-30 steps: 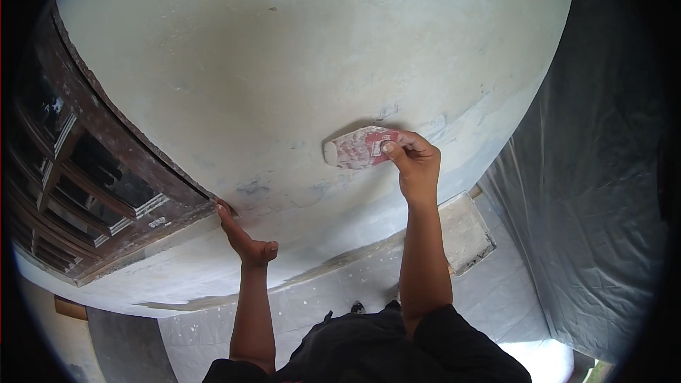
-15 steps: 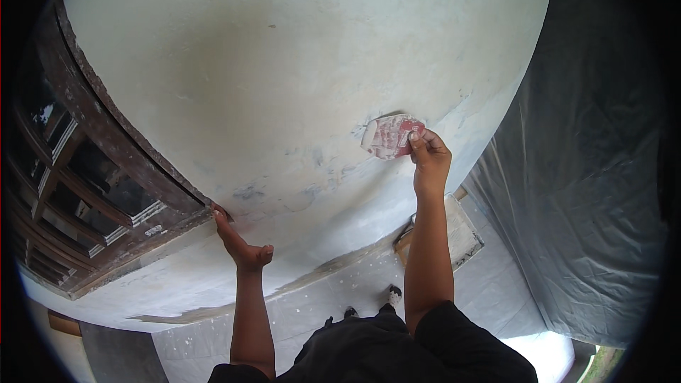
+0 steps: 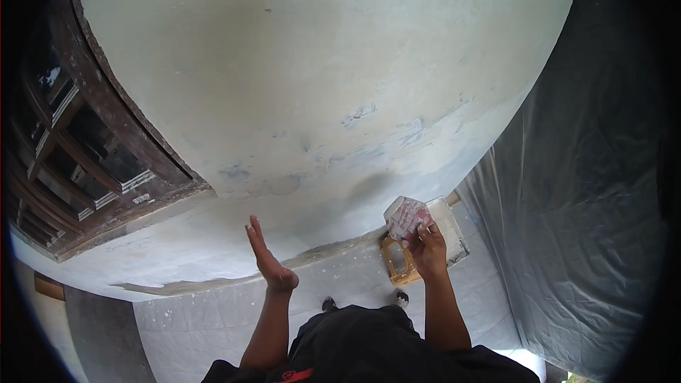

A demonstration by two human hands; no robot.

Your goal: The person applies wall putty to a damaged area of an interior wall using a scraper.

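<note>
My right hand (image 3: 428, 250) pinches a flat, many-sided red piece (image 3: 406, 220) smeared with white, between thumb and fingers. It is held away from the wall, above a yellow-framed stool; whether it is a spreader or a stiff sheet I cannot tell. My left hand (image 3: 269, 255) is open, fingers stretched out and holding nothing. It is in front of the lower wall, right of the window corner. The pale wall (image 3: 305, 64) has bluish-grey rough patches (image 3: 358, 115) across its middle.
A brown window frame (image 3: 163, 170) with panes stands at left. Beside the yellow stool (image 3: 394, 269) is a pale, smeared board or tray (image 3: 457, 230). Grey plastic sheeting (image 3: 582, 191) hangs at right. A spattered grey sheet (image 3: 234, 319) covers the floor around my feet.
My right hand has drawn the red piece off the wall, down and toward me. My left hand has left the window corner and moved down and right, fingers still stretched.
</note>
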